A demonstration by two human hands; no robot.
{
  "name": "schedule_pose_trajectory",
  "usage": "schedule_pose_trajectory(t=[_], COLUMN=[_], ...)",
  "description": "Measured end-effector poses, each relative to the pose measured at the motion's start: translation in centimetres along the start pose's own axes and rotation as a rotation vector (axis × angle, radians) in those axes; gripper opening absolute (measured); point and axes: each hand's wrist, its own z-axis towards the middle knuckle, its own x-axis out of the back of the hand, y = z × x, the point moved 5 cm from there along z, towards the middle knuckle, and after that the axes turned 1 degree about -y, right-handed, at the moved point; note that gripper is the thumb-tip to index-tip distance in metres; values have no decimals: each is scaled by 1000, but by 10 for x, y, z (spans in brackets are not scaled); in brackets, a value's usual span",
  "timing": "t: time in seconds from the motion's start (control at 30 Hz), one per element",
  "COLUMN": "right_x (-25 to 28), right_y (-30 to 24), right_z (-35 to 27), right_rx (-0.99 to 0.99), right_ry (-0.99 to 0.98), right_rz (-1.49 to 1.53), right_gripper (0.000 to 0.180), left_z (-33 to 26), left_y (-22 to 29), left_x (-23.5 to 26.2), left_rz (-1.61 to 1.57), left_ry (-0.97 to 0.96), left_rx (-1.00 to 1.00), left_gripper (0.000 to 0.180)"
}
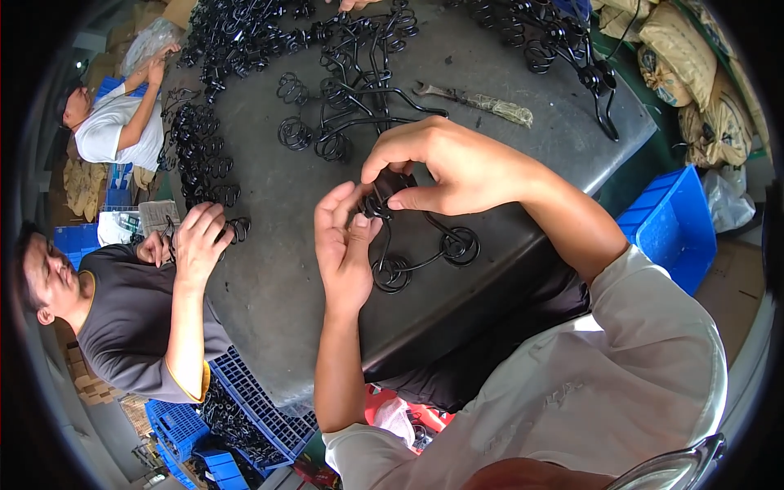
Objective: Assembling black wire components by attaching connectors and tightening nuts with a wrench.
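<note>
Head view: dark worktable [269,269], wire parts [212,155], blue crates [665,224].

wire piece [408,245]: black coated metal, slightly glossy
table [506,82]: dark grey, matt, rough
crate [665,224], right of frame: blue plastic, smooth
sacks [694,73], upper right: coarse woven cloth

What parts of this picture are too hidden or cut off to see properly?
Head view, the only one:
- The top of the black bent-wire piece with spiral coils is covered by the left hand and right hand, so how the fingers grip it is unclear.
- The heap of black wire pieces is cut off by the top edge.
- What fills the blue plastic crate is too dark and small to tell.
</note>
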Motion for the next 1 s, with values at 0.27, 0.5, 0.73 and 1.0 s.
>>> schedule_pose_trajectory(t=[0.27, 0.5, 0.73, 1.0], right_x=[-1, 0, -4, -3], right_y=[3, 0, -2, -1], right_z=[0, 1, 0, 0], right_rx=[44, 90, 102, 88], right_ry=[24, 48, 32, 26], right_rz=[1, 23, 15, 25], right_gripper=[31, 29, 30, 29], left_z=[1, 1, 2, 3], left_y=[1, 2, -1, -1], left_x=[7, 12, 12, 13], left_rz=[4, 86, -180, -215], left_ry=[113, 136, 117, 78], left_rx=[-3, -28, 29, -8], left_gripper=[23, 17, 16, 24])
